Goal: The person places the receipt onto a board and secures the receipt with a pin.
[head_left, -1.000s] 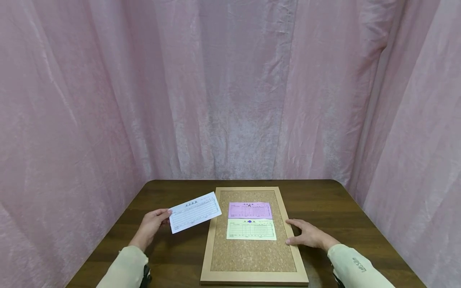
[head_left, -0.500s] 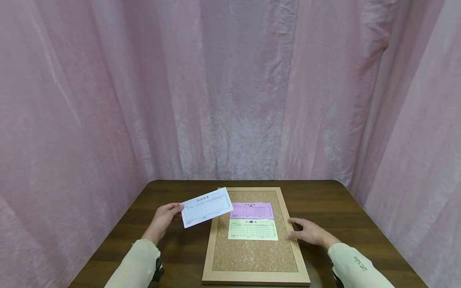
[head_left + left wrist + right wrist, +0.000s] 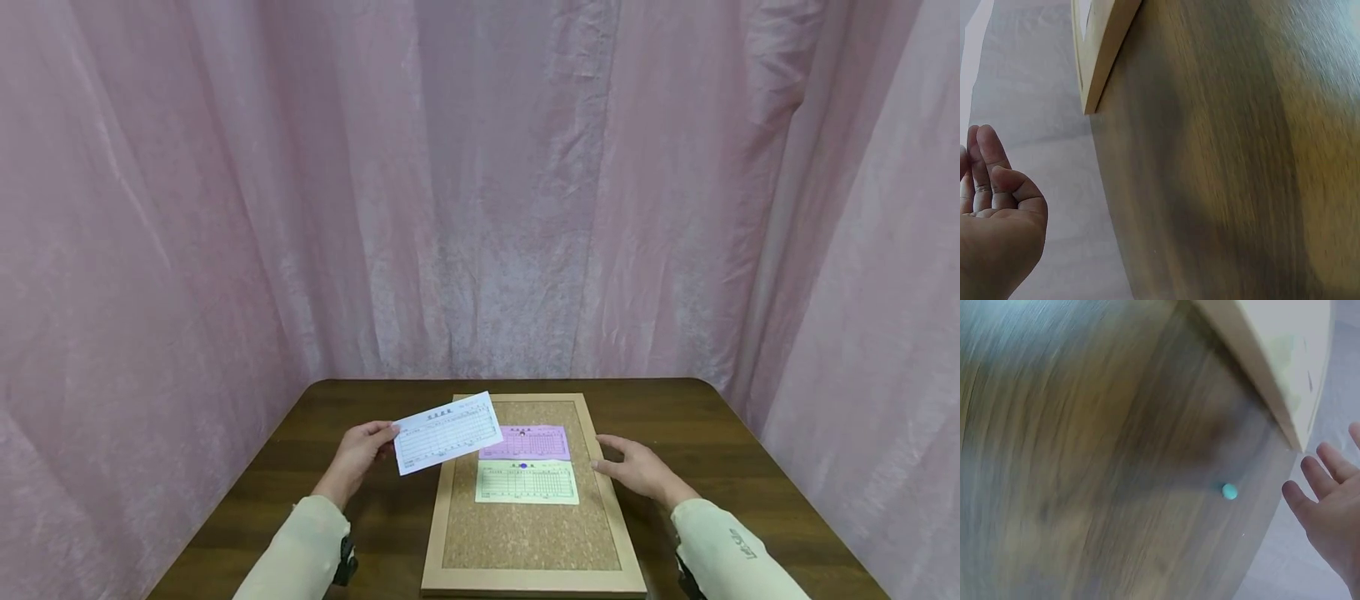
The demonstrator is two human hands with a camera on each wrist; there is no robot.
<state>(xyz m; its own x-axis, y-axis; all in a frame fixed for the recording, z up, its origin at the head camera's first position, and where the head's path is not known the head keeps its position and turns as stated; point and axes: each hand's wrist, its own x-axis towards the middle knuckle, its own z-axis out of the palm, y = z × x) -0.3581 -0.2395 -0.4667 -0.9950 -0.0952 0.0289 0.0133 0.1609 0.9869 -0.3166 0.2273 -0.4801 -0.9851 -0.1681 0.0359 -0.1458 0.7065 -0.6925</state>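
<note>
My left hand pinches the left edge of a white printed form between thumb and fingers. That form is tilted, its right end overlapping the corkboard and a corner of the purple form in the head view. Below the purple form is a pale green form. A blue pushpin sits at the green form's top, and a small dark-and-white pin at the purple one's. My right hand holds nothing; its fingers are spread, with fingertips over the board's right frame in the head view.
The wooden-framed board lies on a dark wood table. In the right wrist view, a small round teal pin lies on the table to the board's right. Pink curtains hang behind and at both sides.
My left hand has carried the white form rightward, from beside the board to partly over it. My right hand has shifted slightly away from me along the board's right frame.
</note>
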